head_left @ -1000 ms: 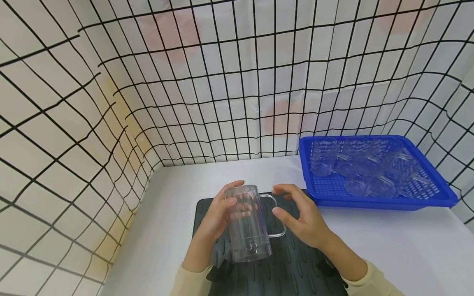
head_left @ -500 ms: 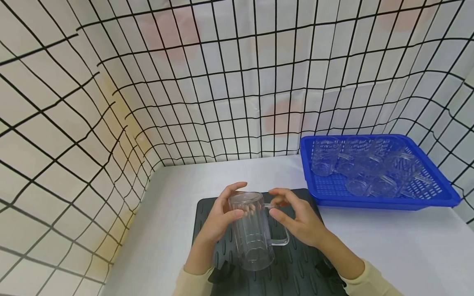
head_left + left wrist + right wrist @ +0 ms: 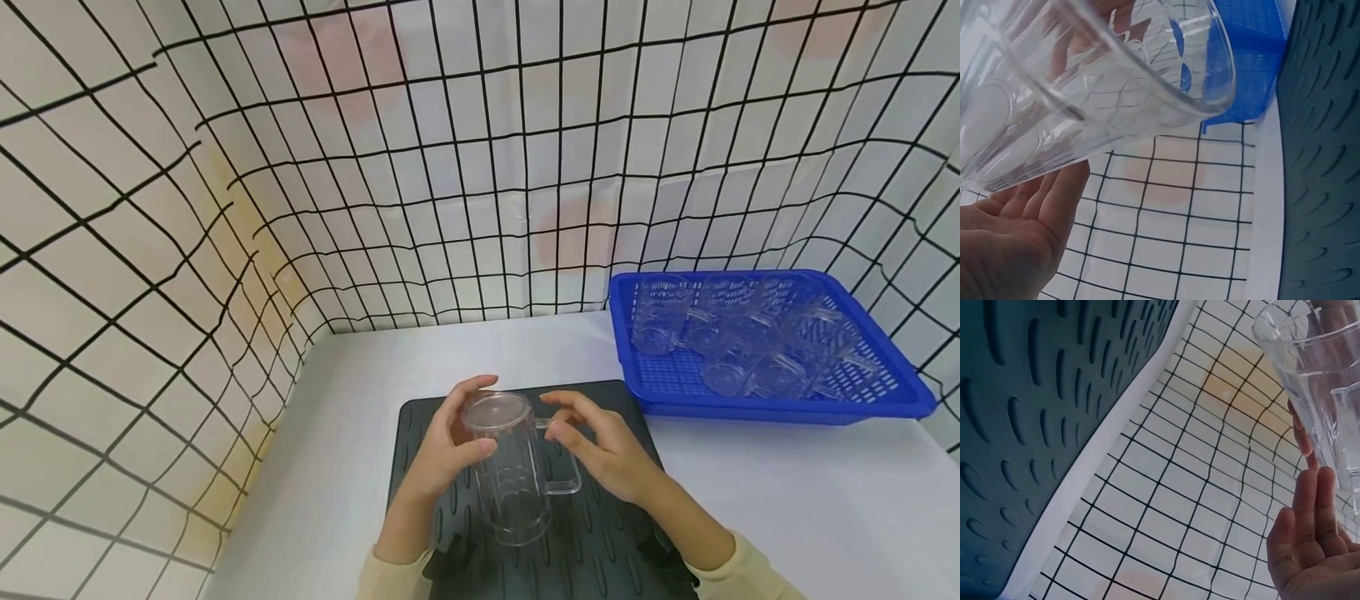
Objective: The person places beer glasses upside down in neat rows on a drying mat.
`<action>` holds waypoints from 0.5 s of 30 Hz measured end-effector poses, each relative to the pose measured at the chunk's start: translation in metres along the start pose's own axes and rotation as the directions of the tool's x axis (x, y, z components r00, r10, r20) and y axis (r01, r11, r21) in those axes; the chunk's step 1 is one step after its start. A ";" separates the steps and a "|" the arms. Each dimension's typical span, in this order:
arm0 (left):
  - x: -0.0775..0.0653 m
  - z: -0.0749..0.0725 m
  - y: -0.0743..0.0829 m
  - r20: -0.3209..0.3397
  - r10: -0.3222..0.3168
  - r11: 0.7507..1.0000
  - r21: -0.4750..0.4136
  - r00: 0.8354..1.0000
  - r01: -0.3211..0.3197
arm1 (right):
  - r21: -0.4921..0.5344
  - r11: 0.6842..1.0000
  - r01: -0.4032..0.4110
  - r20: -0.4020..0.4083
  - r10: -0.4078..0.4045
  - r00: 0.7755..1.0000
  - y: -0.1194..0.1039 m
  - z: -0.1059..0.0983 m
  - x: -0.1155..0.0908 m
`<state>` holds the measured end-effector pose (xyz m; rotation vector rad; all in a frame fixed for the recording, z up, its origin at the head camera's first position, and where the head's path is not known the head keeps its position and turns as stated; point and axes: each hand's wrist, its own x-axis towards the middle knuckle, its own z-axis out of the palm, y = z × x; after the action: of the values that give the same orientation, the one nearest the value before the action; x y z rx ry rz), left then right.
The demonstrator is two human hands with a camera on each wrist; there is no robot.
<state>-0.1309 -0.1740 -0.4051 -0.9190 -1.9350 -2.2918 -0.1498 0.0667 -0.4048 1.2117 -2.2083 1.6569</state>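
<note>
A clear ribbed mug (image 3: 517, 487) is held bottom up over the dark mat (image 3: 600, 571), its mouth facing the mat in both wrist views. My left hand (image 3: 441, 450) grips the mug near its base, thumb across the near side and fingers behind. On the other side my right hand (image 3: 611, 457) pinches the upper end of the handle between thumb and fingers. In the left wrist view the mug wall (image 3: 1116, 112) fills the upper left. The right wrist view has the mug (image 3: 1316, 369) at its right edge, beside outstretched fingers (image 3: 1305, 509).
A blue plastic basket (image 3: 780, 408) with several clear mugs (image 3: 780, 375) lying in it stands at the back right of the white table (image 3: 345, 400). A black wire mesh fence (image 3: 526, 190) rises behind and along the sides.
The mug has come slightly down and nearer, and its base disc has tipped more into view. My right hand has closed in on the handle; the left hand has kept its grip.
</note>
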 end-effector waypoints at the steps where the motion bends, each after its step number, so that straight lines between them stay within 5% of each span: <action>1: 0.000 0.000 0.000 0.003 0.001 1.000 0.002 1.000 -0.001 | 0.005 1.000 -0.003 0.003 0.003 1.000 0.000 0.000 0.000; 15: -0.005 -0.002 -0.004 0.039 0.005 0.989 0.147 0.999 -0.010 | 0.052 0.995 -0.087 0.059 0.084 0.995 0.012 0.007 -0.011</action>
<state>-0.1291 -0.1766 -0.4109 -0.9602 -2.0788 -2.1080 -0.1484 0.0672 -0.4224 1.2068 -2.2937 1.7466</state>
